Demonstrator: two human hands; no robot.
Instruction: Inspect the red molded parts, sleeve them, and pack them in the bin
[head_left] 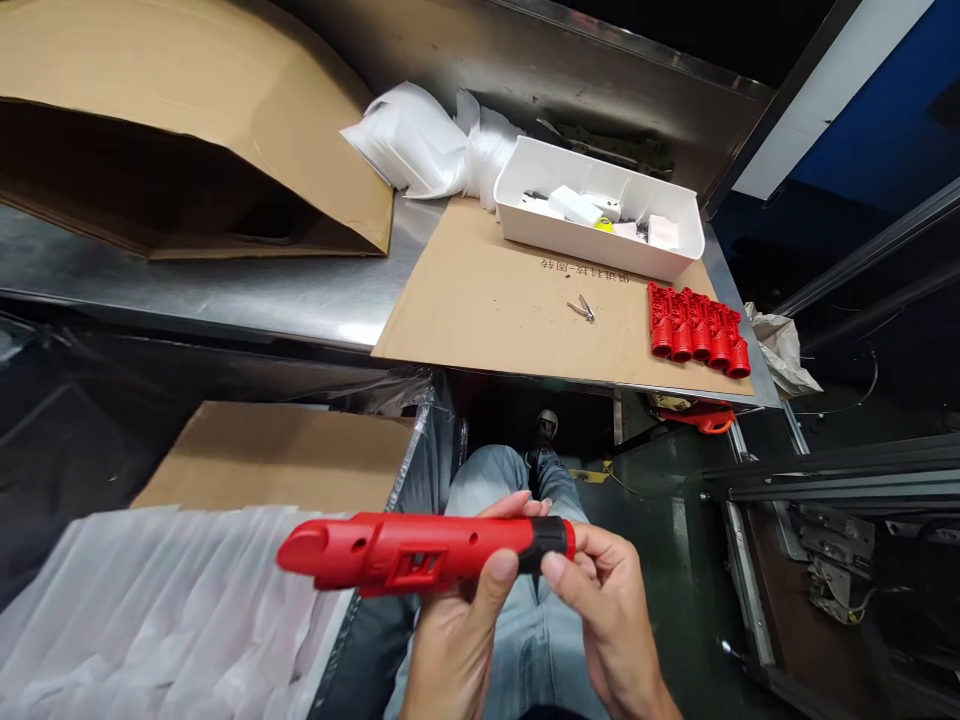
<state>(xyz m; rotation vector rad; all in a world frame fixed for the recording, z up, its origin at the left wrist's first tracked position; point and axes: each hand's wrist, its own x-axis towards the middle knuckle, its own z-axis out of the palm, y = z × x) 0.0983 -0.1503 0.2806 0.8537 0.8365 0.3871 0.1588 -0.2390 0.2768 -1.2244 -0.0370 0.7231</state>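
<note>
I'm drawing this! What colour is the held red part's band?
The band is black: head view.

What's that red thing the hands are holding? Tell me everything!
The long red plastic-looking tube has a slanted, rounded end at picture left, round holes, a framed rectangular opening, and a black band before a red rim at the other end. It's held crosswise above the denim lap; the left hand cradles its body, the right hand holds the banded end.

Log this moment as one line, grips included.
left grip: holding red part | right grip: on its black collar | red pieces: lined up on cardboard
</note>
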